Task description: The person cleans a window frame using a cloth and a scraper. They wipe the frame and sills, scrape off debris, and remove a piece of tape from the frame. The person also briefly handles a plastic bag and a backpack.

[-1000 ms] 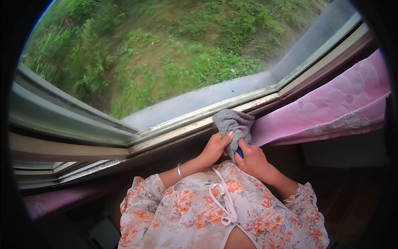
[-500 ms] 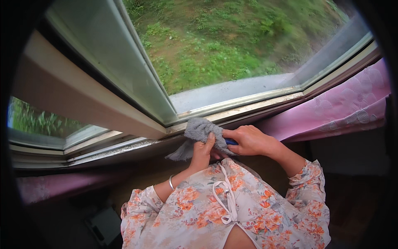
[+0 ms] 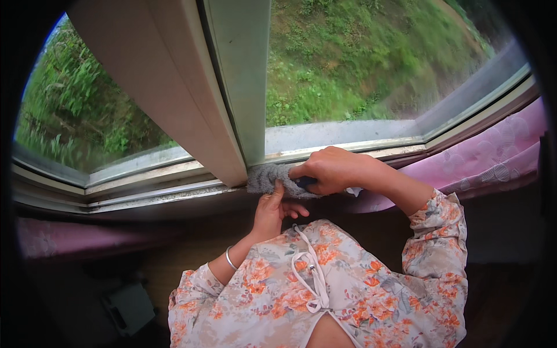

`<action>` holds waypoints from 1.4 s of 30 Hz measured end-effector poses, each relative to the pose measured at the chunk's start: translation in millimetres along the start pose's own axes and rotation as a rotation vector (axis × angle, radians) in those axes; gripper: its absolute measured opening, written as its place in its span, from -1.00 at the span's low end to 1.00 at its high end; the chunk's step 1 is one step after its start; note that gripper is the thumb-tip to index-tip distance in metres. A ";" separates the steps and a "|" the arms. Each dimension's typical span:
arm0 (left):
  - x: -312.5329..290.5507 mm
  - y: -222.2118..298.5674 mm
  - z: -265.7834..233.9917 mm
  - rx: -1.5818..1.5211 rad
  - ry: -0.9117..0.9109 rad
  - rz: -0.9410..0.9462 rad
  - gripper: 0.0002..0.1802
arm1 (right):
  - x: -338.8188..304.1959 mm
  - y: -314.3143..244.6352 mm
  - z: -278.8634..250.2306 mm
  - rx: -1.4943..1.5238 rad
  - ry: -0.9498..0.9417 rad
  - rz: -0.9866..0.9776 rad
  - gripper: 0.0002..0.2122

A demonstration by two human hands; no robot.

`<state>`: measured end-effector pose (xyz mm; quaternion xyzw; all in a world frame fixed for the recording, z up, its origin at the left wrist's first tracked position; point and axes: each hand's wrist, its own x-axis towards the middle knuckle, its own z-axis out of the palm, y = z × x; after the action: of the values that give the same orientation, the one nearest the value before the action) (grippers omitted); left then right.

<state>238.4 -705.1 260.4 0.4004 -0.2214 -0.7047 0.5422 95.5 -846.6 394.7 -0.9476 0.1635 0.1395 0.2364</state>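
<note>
The left hand is spread loosely, thumb against the grey cloth just beyond it; the right hand, at the cloth's right, clutches a dark blue handle. Beyond these 2 hands stands a window post.

**Cloth just R of post foot**

Post btwn L window & R window. Plants outside, beyond both. Cloth along near edge of frame. R hand at cloth's R end, round handle. L hand on near side, thumb touching cloth. R curtain this side of frame, R of hands; L curtain same, far L. Box-like item lower L, well apart.
</note>
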 end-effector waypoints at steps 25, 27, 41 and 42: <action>-0.3 -18.4 23.5 -0.386 0.161 0.229 -0.43 | 23.1 -15.0 -26.9 -0.187 -0.185 -0.120 -0.77; -4.7 -13.3 14.2 -0.335 0.128 0.160 -0.47 | 27.5 -15.0 -23.9 -0.207 -0.213 -0.090 -0.77; -10.9 -10.3 17.2 -0.094 0.207 0.119 -0.40 | 1.1 2.5 21.8 -0.027 0.039 -0.069 -0.76; -4.9 -13.8 18.8 -0.072 0.201 0.103 -0.40 | -5.8 10.4 28.4 -0.011 0.061 -0.059 -0.76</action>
<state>215.6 -698.4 262.6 0.4375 -0.1608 -0.6398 0.6110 81.0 -839.9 368.3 -0.9571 0.1419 0.1042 0.2302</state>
